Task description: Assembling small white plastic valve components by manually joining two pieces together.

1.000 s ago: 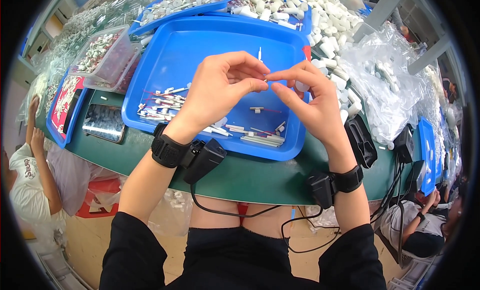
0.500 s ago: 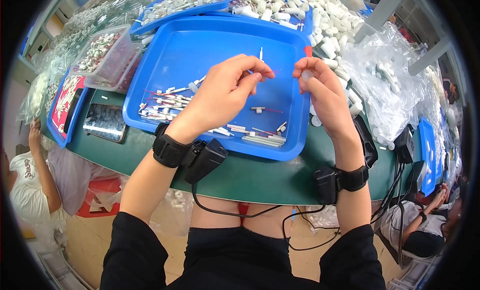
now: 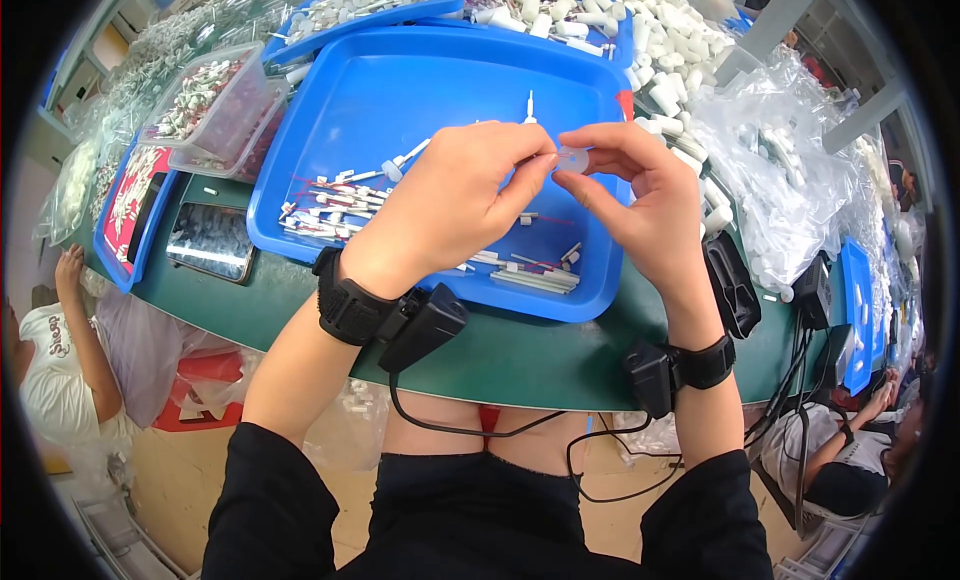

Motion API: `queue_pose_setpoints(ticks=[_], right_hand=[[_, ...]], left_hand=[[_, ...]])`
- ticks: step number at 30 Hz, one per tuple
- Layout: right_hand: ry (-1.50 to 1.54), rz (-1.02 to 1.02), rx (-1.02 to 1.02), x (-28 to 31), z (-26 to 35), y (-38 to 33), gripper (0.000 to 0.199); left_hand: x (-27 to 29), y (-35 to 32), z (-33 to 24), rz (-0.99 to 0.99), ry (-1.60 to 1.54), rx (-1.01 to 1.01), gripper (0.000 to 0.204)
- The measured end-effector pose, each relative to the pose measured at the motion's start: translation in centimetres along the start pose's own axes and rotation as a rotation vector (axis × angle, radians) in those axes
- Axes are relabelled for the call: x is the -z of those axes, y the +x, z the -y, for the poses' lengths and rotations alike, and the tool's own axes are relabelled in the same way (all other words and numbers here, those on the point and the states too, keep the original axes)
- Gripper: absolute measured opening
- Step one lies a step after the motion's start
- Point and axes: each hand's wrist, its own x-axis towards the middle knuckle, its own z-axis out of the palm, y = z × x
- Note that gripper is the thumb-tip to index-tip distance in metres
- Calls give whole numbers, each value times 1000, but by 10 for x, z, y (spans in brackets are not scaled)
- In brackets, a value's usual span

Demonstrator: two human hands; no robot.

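Note:
Over the blue tray [image 3: 440, 65] my two hands meet at the fingertips. My left hand [image 3: 440, 205] is closed in a pinch on a thin red strand [image 3: 563, 157], most of it hidden by the fingers. My right hand [image 3: 645, 195] holds a small translucent round disc [image 3: 574, 161] between thumb and fingers, against the tip of the strand. Below my left hand, slim white sticks with red strands [image 3: 330, 205] lie in a loose pile in the tray. More white sticks [image 3: 535, 278] lie at its near right corner, and a single white piece [image 3: 530, 107] lies near its far right.
Clear plastic boxes of small parts [image 3: 205, 100] and a phone [image 3: 210, 242] are on the left. White cylindrical pieces [image 3: 665, 55] are heaped at the back right, beside clear plastic bags [image 3: 770, 170]. Black cables [image 3: 795, 350] run over the right table edge. Other people sit on both sides.
My left hand has moved right and my right hand slightly left, so the gap between them has closed. The disc now sits at my left fingertips, touching the strand.

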Motion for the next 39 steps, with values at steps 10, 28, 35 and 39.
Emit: queue_pose_setpoints(ticks=[10,28,35,39], right_hand=[[-294,-1,220,-2,5,-1,31],[-304,-6,198,1,4,-1,27],[53,-21,-14,-2,-3,-1,22],[152,-14,-61,-3,-6,-2,22]], left_hand=[[-5,-3,4,-60,218,-133,1],[-9,-10,-6,20,64,-9,40],[-6,-3,5,-106,23,39,31],[-2,-1,2,-124,145,7,11]])
